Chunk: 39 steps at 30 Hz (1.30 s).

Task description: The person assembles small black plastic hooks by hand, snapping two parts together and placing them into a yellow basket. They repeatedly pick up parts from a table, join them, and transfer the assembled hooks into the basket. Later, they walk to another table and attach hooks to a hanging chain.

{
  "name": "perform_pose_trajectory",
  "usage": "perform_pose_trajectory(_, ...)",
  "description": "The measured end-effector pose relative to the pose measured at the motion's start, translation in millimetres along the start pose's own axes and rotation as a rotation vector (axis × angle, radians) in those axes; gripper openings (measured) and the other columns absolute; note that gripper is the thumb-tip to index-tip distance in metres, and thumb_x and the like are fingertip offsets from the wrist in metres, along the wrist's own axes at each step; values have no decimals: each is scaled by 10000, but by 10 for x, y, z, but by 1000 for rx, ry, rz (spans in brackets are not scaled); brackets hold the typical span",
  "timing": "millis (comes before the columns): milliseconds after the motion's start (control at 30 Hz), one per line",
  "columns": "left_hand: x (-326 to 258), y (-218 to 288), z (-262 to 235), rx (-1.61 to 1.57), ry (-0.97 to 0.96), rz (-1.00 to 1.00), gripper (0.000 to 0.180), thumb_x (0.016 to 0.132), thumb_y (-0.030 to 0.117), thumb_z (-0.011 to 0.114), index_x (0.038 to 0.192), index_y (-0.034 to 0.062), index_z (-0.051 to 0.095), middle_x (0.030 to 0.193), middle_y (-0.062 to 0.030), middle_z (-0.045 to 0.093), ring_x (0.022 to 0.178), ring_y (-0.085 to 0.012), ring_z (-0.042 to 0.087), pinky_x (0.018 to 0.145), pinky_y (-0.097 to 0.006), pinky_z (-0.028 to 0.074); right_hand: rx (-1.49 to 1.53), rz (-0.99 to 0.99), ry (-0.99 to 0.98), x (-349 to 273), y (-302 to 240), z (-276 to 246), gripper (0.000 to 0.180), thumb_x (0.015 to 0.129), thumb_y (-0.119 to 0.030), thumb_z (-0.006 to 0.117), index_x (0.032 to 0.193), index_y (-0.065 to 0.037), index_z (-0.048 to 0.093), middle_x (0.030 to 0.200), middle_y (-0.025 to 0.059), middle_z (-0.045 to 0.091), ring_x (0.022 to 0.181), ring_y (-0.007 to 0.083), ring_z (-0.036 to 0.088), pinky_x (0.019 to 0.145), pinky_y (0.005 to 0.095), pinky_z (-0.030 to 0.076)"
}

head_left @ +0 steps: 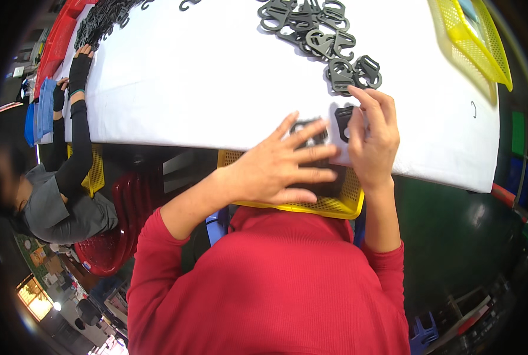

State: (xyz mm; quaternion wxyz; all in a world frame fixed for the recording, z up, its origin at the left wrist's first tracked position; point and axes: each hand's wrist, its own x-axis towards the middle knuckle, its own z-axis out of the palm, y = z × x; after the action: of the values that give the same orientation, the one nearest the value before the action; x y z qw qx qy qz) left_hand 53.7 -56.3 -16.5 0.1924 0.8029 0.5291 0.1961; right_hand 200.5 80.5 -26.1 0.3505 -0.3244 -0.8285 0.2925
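From here I see the left hand (279, 168) spread empty over the yellow basket (352, 201), likely set near for catching, but can't tell whether the right hand (375, 133) pinches the black clip (341, 123).

Your white-covered table (187, 77) carries a loose heap of black clips (302, 22) ahead of you, a pile of black hooks (101, 22) at far left, and 1 thin curved piece (475, 109) toward the right.
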Motion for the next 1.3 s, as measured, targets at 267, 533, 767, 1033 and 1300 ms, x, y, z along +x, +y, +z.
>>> perform_pose_trajectory(267,231,-341,-327,15,535,-104,246,774,103,726,1017,72,699,998,-55,678,912,-249,634,764,-356,533,78,-243,-176,-269,-92,47,320,719,40,635,1013,-82,668,897,96,604,774,256,602,660,349,502)
perform_pose_trajectory(533,748,-626,-267,383,339,-40,356,817,232,709,1152,124,661,1191,-17,637,1121,-260,543,902,-390,461,-198,66,-4,526,289,-158,223,830,-81,678,1051,-59,663,965,102,615,813,268,632,713,368,515)
perform_pose_trajectory(767,443,-360,-482,-121,342,-435,196,850,68,658,1042,67,700,997,-78,665,930,-249,605,777,-329,483,-63,146,-130,640,307,-310,159,794,-78,722,938,-33,673,936,52,631,755,187,604,692,322,498)
perform_pose_trajectory(1033,437,-198,-461,-289,644,-520,331,881,94,639,1206,37,620,1011,-111,668,836,-196,636,705,-308,495,811,341,19,479,-16,-159,222,862,-19,691,1057,17,592,887,61,647,757,89,618,630,198,492)
perform_pose_trajectory(1300,263,-60,-452,-866,731,-682,323,1009,154,475,1296,36,565,854,2,603,683,-39,500,620,-170,394,1067,618,-200,392,-386,163,357,913,-65,628,1238,29,516,822,40,581,726,138,657,660,253,566)
